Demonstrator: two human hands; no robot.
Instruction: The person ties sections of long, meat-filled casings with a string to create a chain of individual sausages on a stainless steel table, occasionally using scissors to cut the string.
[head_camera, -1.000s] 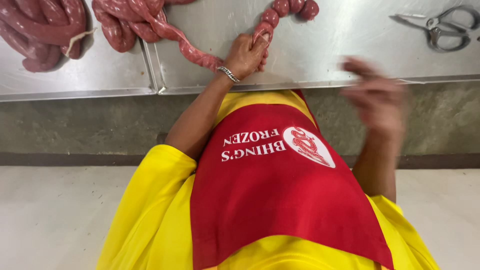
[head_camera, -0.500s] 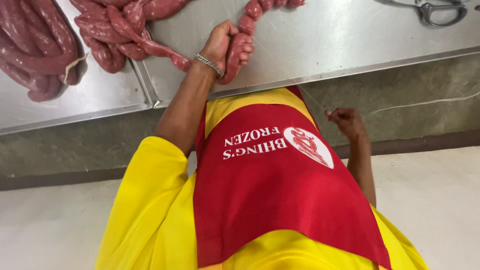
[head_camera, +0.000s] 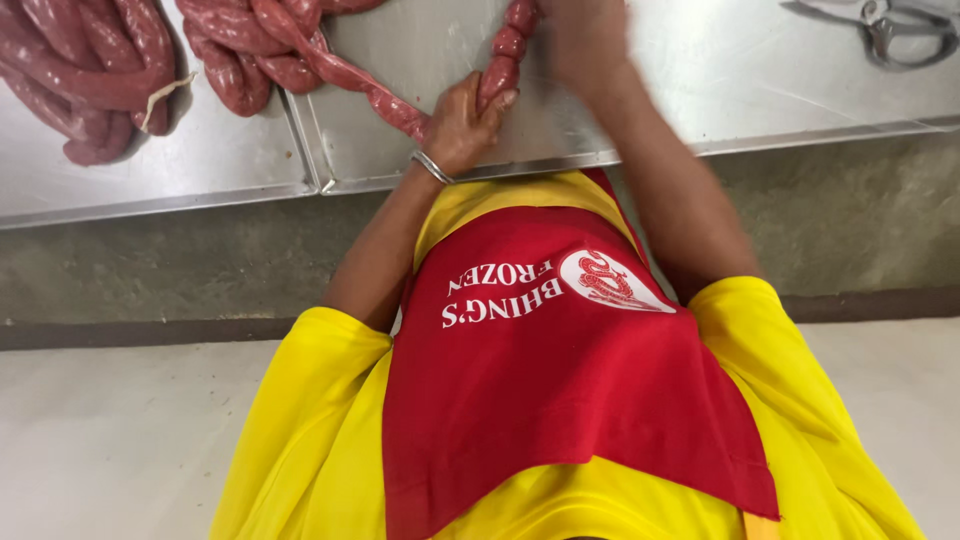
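My left hand (head_camera: 462, 125), with a metal bangle on the wrist, is shut on a long pink-red sausage rope (head_camera: 350, 80) near the front edge of a steel table (head_camera: 760, 90). From that hand, short twisted links (head_camera: 505, 50) run up and away. My right hand (head_camera: 585, 40) is blurred and lies over the table right beside those links. Its grip cannot be made out. The unlinked rope leads left to a coiled pile (head_camera: 250, 40).
A second pile of sausage coils (head_camera: 80, 80) with a bit of string lies on the adjoining steel top at the left. Metal scissors (head_camera: 885, 22) rest at the far right. Below are my yellow shirt and red apron (head_camera: 560, 380), a concrete counter face and pale floor.
My right hand has risen from beside the apron up onto the table next to the links. My left hand keeps its hold on the sausage rope.
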